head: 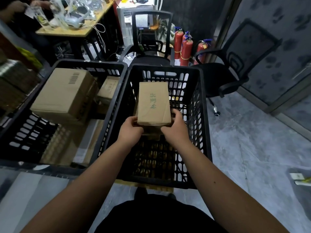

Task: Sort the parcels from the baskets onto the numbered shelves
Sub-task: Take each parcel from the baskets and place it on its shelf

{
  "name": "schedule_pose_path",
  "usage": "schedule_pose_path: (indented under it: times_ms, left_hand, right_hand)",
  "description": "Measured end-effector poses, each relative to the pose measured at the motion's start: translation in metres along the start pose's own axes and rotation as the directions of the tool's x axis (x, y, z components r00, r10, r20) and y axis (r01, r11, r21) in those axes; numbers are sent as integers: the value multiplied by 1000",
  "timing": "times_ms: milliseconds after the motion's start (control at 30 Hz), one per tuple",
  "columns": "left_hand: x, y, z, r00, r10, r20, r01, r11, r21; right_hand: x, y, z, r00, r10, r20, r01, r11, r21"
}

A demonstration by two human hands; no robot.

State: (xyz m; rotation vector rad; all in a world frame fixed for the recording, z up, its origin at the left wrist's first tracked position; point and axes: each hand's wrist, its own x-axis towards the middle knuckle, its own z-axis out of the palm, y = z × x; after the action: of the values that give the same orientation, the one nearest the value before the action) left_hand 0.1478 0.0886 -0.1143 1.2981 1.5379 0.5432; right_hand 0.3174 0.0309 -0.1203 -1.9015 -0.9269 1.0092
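A small cardboard parcel (153, 103) with green handwriting on top is inside the right black basket (201, 115). My left hand (130, 128) grips its near left corner and my right hand (175, 126) grips its near right corner, fingers curled round the edges. The left black basket (20, 132) holds a large cardboard parcel (64, 95) with a barcode, a smaller parcel (108, 91) behind it, and flat cardboard at the bottom. No numbered shelves are in view.
Two black office chairs (151, 47) (235, 69) stand behind the baskets, with red fire extinguishers (186, 47) between them. A wooden desk (75, 29) with clutter is at the back left, where another person's hands work. Grey floor lies to the right.
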Motion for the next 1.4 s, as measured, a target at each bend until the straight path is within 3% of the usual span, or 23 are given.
schedule_pose_path:
  times_ms: [200, 400, 600, 767, 1000, 1233, 1400]
  left_hand:
    - [7, -2, 5, 993, -71, 93, 68, 997, 34]
    - [2, 4, -7, 992, -39, 123, 40, 999, -3]
    - [-15, 22, -20, 991, 133, 29, -124, 969, -214]
    - [-17, 40, -29, 985, 170, 15, -157, 937, -312]
    - [-9, 37, -20, 996, 55, 72, -26, 934, -356]
    - [-9, 13, -8, 948, 32, 316, 74, 946, -316]
    - [-5, 10, 1, 931, -80, 356, 187, 942, -279]
  right_hand:
    - [12, 8, -1, 986, 90, 137, -81, 994, -71]
    - [17, -1, -7, 986, 61, 155, -55, 998, -43]
    - [6, -30, -27, 993, -82, 88, 59, 971, 232]
    - [1, -47, -35, 990, -87, 108, 33, 902, 431]
    - [10, -35, -19, 988, -53, 143, -10, 913, 408]
    - [18, 1, -10, 969, 12, 246, -89, 949, 304]
    - [23, 10, -2, 971, 71, 229, -126, 964, 235]
